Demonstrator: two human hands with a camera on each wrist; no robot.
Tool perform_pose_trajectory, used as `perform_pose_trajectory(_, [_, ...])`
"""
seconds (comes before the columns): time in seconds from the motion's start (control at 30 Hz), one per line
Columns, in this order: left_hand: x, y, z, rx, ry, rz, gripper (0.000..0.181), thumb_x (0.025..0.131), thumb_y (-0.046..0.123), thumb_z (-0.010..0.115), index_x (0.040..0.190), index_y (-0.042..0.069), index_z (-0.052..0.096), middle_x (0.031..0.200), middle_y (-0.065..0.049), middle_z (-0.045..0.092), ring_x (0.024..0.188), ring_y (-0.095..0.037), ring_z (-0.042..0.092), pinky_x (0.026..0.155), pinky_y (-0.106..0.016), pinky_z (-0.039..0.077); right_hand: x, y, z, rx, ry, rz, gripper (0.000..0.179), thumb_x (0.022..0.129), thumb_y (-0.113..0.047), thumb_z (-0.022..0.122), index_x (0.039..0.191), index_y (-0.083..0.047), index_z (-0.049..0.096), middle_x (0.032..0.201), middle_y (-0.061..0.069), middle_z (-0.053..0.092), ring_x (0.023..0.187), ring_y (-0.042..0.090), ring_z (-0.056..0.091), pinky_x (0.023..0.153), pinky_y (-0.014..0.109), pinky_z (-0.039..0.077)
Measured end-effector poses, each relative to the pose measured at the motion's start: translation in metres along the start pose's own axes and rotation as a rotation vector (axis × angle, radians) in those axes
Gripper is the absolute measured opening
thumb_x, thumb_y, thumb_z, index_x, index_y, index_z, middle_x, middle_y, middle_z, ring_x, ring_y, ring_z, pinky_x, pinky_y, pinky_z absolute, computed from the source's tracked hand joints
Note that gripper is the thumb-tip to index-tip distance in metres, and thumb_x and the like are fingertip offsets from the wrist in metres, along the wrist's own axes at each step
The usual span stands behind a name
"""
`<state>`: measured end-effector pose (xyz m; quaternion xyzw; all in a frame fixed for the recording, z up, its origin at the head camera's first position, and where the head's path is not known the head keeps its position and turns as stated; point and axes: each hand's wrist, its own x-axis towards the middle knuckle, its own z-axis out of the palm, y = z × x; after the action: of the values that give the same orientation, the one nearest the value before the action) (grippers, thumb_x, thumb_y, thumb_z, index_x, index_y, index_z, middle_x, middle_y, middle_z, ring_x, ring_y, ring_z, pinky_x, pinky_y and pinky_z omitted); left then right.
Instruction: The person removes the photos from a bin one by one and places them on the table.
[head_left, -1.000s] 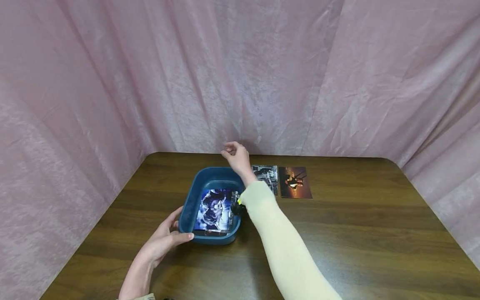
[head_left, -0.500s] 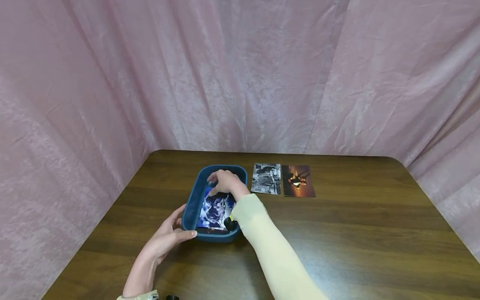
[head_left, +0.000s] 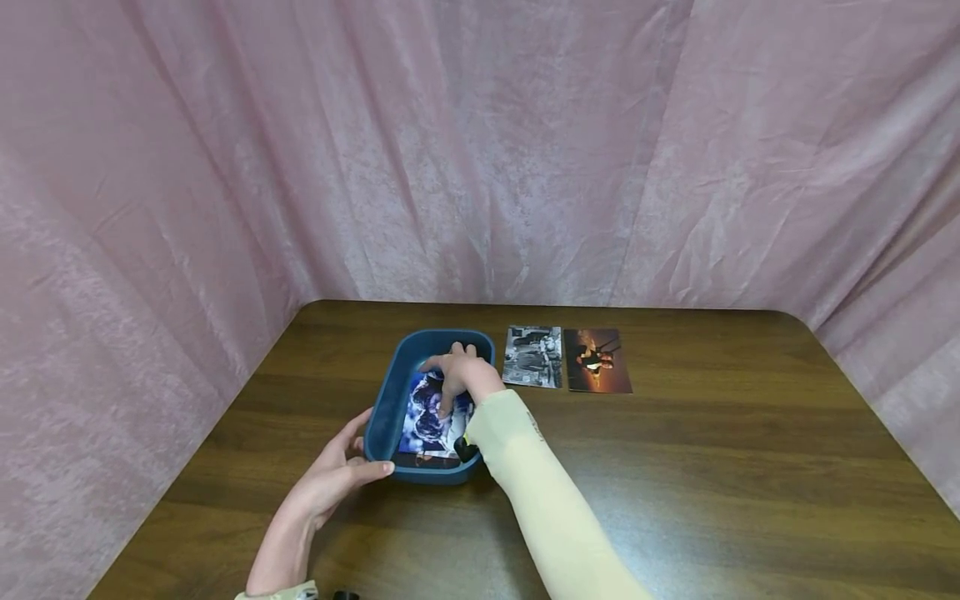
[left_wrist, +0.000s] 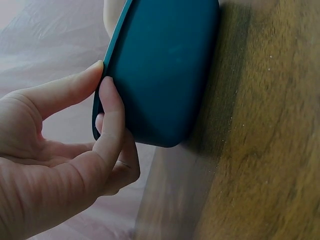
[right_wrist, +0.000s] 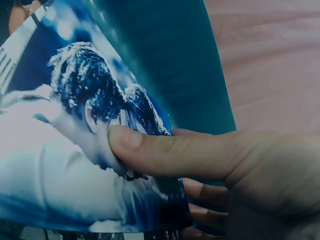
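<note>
A blue plastic bin [head_left: 382,417] stands on the table at centre left. My left hand [head_left: 333,475] grips its near left corner; in the left wrist view the thumb and fingers pinch the rim. Inside the bin lies a bluish photo print [right_wrist: 75,135] of people with snow-flecked hair, on top of other prints. My right hand [head_left: 465,375] reaches into the bin. In the right wrist view its thumb presses the photo's face, and the other fingers pass behind the edge, so the photo is pinched. The fingertips are hidden.
On the table right of the bin lie two photo prints side by side: a black-and-white one [head_left: 532,357] and an orange sunset one [head_left: 597,361]. Pink curtains [head_left: 480,167] hang behind the wooden table [head_left: 712,467]. A small black object [head_left: 346,595] shows at the bottom edge.
The right hand has come back from beyond the bin's far rim down into it, then taken hold of the bluish photo. My left hand stays on the bin's corner.
</note>
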<state>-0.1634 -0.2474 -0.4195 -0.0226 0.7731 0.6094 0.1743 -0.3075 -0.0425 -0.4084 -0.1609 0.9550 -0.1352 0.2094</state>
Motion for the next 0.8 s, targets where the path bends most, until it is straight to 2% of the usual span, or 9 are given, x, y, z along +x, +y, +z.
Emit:
perform_pose_trajectory(0.17, [0.001, -0.001, 0.000, -0.010, 0.001, 0.002, 0.086, 0.085, 0.003, 0.070, 0.156, 0.013, 0.022, 0.120, -0.019, 0.040, 0.102, -0.025, 0.057, 0.088, -0.035, 0.047, 0.004, 0.000, 0.000, 0.005, 0.035, 0.000, 0.084, 0.071, -0.033, 0.089, 0.144, -0.034, 0.048, 0.148, 0.010, 0.038, 0.126, 0.028, 0.033, 0.108, 0.047, 0.038])
perform_pose_trajectory(0.27, [0.002, -0.002, 0.000, -0.026, -0.010, 0.017, 0.088, 0.084, 0.003, 0.070, 0.156, 0.012, 0.021, 0.118, -0.018, 0.040, 0.100, -0.023, 0.057, 0.086, -0.033, 0.048, 0.005, -0.001, 0.000, 0.012, 0.064, 0.000, 0.077, 0.071, -0.028, 0.090, 0.139, -0.030, 0.054, 0.144, 0.009, 0.044, 0.121, 0.027, 0.036, 0.104, 0.045, 0.042])
perform_pose_trajectory(0.5, [0.002, -0.003, 0.001, -0.041, -0.011, 0.031, 0.088, 0.083, 0.002, 0.070, 0.156, 0.011, 0.021, 0.114, -0.016, 0.041, 0.098, -0.021, 0.056, 0.084, -0.031, 0.047, 0.003, 0.000, -0.003, 0.058, 0.125, 0.003, 0.049, 0.084, -0.004, 0.076, 0.128, -0.021, 0.065, 0.144, 0.011, 0.050, 0.131, 0.030, 0.047, 0.094, 0.037, 0.051])
perform_pose_trajectory(0.57, [0.002, -0.004, 0.001, -0.046, -0.014, 0.036, 0.088, 0.083, 0.001, 0.070, 0.156, 0.010, 0.021, 0.114, -0.016, 0.041, 0.097, -0.021, 0.057, 0.084, -0.031, 0.047, 0.003, 0.002, -0.005, 0.096, 0.131, 0.001, 0.043, 0.086, 0.002, 0.071, 0.124, -0.018, 0.067, 0.141, 0.011, 0.054, 0.123, 0.029, 0.055, 0.084, 0.033, 0.054])
perform_pose_trajectory(0.67, [0.002, -0.004, 0.001, -0.045, -0.015, 0.040, 0.089, 0.083, 0.002, 0.070, 0.156, 0.010, 0.020, 0.114, -0.017, 0.041, 0.097, -0.021, 0.057, 0.084, -0.030, 0.048, 0.001, 0.003, -0.008, 0.138, 0.140, -0.019, 0.036, 0.088, 0.005, 0.068, 0.119, -0.013, 0.069, 0.133, 0.012, 0.060, 0.103, 0.024, 0.062, 0.070, 0.028, 0.052])
perform_pose_trajectory(0.8, [0.002, -0.004, 0.000, -0.045, -0.021, 0.040, 0.089, 0.084, 0.002, 0.070, 0.156, 0.010, 0.020, 0.115, -0.017, 0.041, 0.097, -0.021, 0.057, 0.083, -0.030, 0.047, -0.001, 0.005, -0.012, 0.170, 0.143, -0.035, 0.027, 0.088, 0.004, 0.068, 0.110, -0.013, 0.070, 0.129, 0.011, 0.061, 0.089, 0.021, 0.059, 0.065, 0.028, 0.047])
